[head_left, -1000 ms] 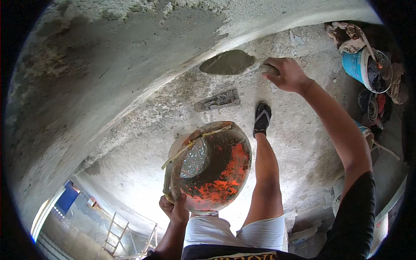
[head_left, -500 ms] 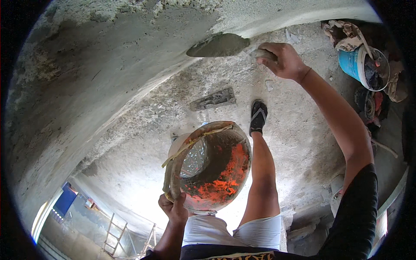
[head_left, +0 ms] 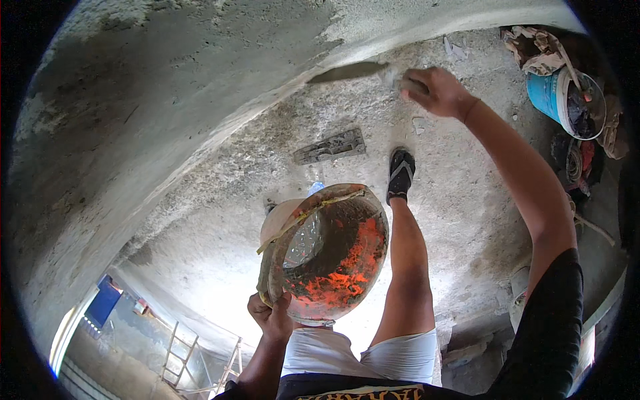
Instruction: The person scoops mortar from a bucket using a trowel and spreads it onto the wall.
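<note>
My left hand [head_left: 272,315] is closed on the rim of a mortar-smeared bucket [head_left: 333,280], which is tilted so its mouth shows. Orange-red patches mark the inside wall, and a pale, shiny area shows deeper in. My right hand [head_left: 440,93] is wrapped round the handle of a trowel [head_left: 350,72]. Its grey blade points left, close to the foot of the plastered wall [head_left: 220,87]; whether it touches the wall I cannot tell. On the floor between bucket and wall lies a grey, mortar-caked float [head_left: 330,147].
A blue and white pail [head_left: 547,97] holding dark items lies tilted at the far right, beside crumpled paper sacks [head_left: 533,50]. My sandalled foot [head_left: 401,175] stands right of the bucket. Metal scaffold frames [head_left: 180,353] stand at lower left. Small chips lie on the rough concrete floor [head_left: 467,193].
The trowel blade has turned and now looks narrower, and my right hand has shifted slightly right. The bucket remains in my left hand, its tilt slightly changed.
</note>
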Tool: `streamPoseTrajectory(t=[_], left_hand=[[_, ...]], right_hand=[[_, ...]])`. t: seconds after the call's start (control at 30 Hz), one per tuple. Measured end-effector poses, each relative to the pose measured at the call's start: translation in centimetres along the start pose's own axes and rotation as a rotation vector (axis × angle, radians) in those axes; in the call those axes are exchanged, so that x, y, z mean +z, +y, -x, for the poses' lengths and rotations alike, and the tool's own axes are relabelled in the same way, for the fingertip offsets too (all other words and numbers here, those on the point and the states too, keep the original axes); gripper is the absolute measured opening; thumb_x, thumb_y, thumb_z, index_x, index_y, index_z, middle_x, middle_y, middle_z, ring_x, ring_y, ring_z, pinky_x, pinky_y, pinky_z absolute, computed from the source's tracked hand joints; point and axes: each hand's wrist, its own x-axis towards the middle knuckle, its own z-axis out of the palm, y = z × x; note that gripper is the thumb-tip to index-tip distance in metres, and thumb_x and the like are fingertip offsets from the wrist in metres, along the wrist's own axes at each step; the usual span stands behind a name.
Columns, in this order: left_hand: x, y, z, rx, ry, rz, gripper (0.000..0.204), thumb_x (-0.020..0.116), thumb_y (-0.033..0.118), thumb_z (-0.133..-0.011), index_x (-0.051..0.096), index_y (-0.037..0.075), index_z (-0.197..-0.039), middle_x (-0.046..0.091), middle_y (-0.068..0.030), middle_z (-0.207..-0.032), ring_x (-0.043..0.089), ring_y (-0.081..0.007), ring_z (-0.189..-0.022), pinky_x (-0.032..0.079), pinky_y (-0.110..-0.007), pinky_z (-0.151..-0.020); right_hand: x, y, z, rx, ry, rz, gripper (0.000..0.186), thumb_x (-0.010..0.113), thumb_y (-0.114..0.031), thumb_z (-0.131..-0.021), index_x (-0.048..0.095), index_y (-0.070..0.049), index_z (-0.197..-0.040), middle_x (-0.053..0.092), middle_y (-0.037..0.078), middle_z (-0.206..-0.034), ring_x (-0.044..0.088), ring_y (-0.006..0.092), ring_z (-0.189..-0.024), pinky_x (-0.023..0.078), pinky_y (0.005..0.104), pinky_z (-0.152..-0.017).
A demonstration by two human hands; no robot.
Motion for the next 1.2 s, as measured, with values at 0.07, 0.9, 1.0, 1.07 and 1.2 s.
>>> streamPoseTrajectory(t=[0.07,0.9,1.0,1.07,1.2], left_hand=[[-1.0,-1.0,0.1,-0.006,-0.054,-0.010,0.014,0.062,-0.001,-0.072,0.053,0.004,-0.064,0.054,0.0017,-0.065,0.046,-0.0065,-0.059,0.035,-0.026,-0.055],[-0.7,-0.6,-0.2,-0.037,-0.064,-0.005,0.009,0.061,-0.001,-0.074,0.055,0.004,-0.068,0.060,-0.0022,-0.074,0.054,-0.0092,-0.067,0.045,-0.027,-0.066],[-0.9,0.7,0.2,-0.001,-0.067,-0.044,0.007,0.059,0.000,-0.075,0.057,0.003,-0.069,0.061,-0.0021,-0.075,0.054,-0.0088,-0.068,0.045,-0.026,-0.066],[-0.7,2.4,0.6,0.056,-0.048,-0.013,0.013,0.060,-0.001,-0.075,0.055,0.003,-0.064,0.056,0.0015,-0.067,0.048,-0.0062,-0.062,0.038,-0.025,-0.058],[-2.9,6.4,3.4,0.131,-0.029,0.077,0.017,0.059,-0.001,-0.075,0.052,0.003,-0.060,0.049,0.0052,-0.059,0.043,-0.0038,-0.057,0.032,-0.024,-0.052]], right_hand=[[-1.0,0.8,-1.1,0.079,0.017,0.001,0.030,0.060,-0.034,-0.089,0.062,-0.005,-0.094,0.065,0.017,-0.076,0.065,0.0348,-0.070,0.051,0.0440,-0.066],[-6.8,-3.8,-1.2,-0.001,0.108,0.153,0.032,0.059,-0.038,-0.091,0.067,-0.007,-0.090,0.065,0.012,-0.068,0.064,0.0263,-0.059,0.051,0.0390,-0.060],[-9.6,-9.2,2.8,-0.009,0.156,-0.072,0.040,0.059,-0.042,-0.090,0.065,-0.003,-0.090,0.063,0.013,-0.064,0.061,0.0225,-0.052,0.049,0.0363,-0.052],[-11.3,-13.8,7.0,0.102,0.219,-0.116,0.040,0.062,-0.041,-0.088,0.064,0.000,-0.092,0.059,0.016,-0.064,0.059,0.0256,-0.052,0.045,0.0365,-0.052],[-11.8,-21.2,18.2,0.203,0.373,-0.237,0.033,0.060,-0.023,-0.086,0.062,0.005,-0.104,0.055,0.022,-0.069,0.056,0.0327,-0.057,0.043,0.0383,-0.055]])
